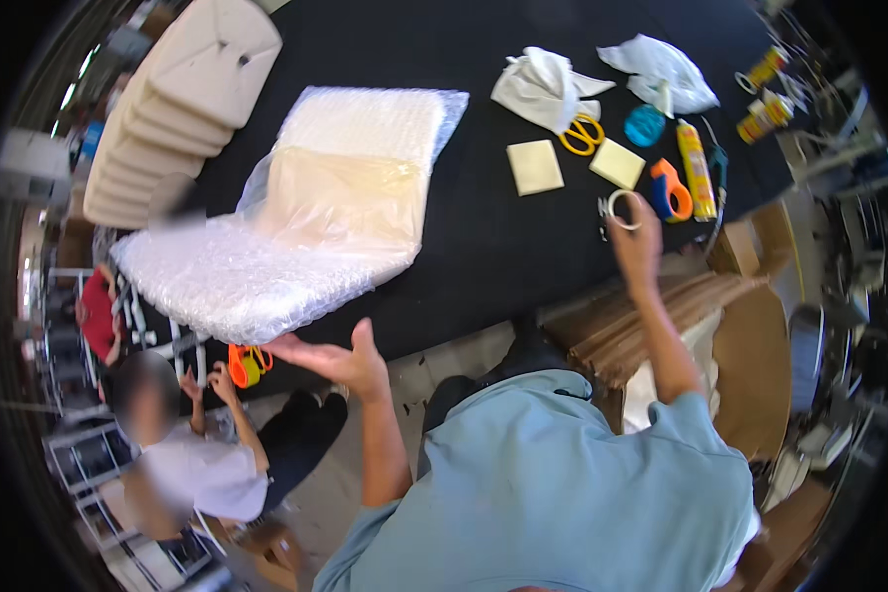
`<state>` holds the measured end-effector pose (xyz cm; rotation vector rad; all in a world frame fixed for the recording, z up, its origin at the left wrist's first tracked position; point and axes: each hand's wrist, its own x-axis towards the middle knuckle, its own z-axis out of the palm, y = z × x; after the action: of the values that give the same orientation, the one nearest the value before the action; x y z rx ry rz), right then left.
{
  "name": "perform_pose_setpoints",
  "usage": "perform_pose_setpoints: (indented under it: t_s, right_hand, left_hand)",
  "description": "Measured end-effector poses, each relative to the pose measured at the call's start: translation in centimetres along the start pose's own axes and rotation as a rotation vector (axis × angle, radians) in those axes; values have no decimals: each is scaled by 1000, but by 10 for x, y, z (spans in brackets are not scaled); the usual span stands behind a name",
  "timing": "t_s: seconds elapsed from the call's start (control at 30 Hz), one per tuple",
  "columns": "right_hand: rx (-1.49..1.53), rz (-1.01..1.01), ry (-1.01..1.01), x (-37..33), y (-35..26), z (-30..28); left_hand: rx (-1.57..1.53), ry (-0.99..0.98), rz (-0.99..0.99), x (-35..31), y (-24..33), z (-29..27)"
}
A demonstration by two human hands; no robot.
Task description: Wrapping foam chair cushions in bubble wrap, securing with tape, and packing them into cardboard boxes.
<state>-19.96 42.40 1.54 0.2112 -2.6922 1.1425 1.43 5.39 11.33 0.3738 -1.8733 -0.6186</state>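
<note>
Clear bubble wrap (257, 271) lies on the left part of the black-covered table (493, 252), its near end bulging up to the table's near edge. On it rests a cream, flat, roughly rectangular piece (345, 192), covered by glossy clear film.

My left hand (337, 365) is spread wide, palm up and thumb raised, its fingertips at the near edge of the wrap; I cannot tell whether they touch it. My right hand (639, 242), well apart to the right, holds a small white ring-shaped roll (612, 207) between its curled fingers.

Just beyond the right hand lie an orange-and-blue tape dispenser (664, 178) and a yellow cylindrical can (696, 168). Farther off I see two pale yellow square pads (535, 168), yellow-handled scissors (582, 136), a crumpled white cloth (548, 91) and a white plastic bag (661, 71). Cream padded pieces (183, 99) stand stacked at the far left. On the near left, a co-worker in a pale shirt (212, 469) sits with both hands raised near an orange tape dispenser (237, 365).
</note>
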Motion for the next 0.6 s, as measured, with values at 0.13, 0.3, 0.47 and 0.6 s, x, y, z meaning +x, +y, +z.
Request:
perform_pose_setpoints:
  t_s: [0.13,0.3,0.47,0.6]
  right_hand:
    - [-377,-80,105,27,143,-37]
    - [-381,280,-83,63,162,-27]
    - [-494,182,-98,75,196,-22]
    - [-661,98,-114,85,219,-14]
  left_hand:
    - [48,111,-255,14,-1,40]
    - [55,239,-410,24,-19,51]
    - [129,209,-342,35,-73,10]
    - [-36,140,-459,41,-100,-28]
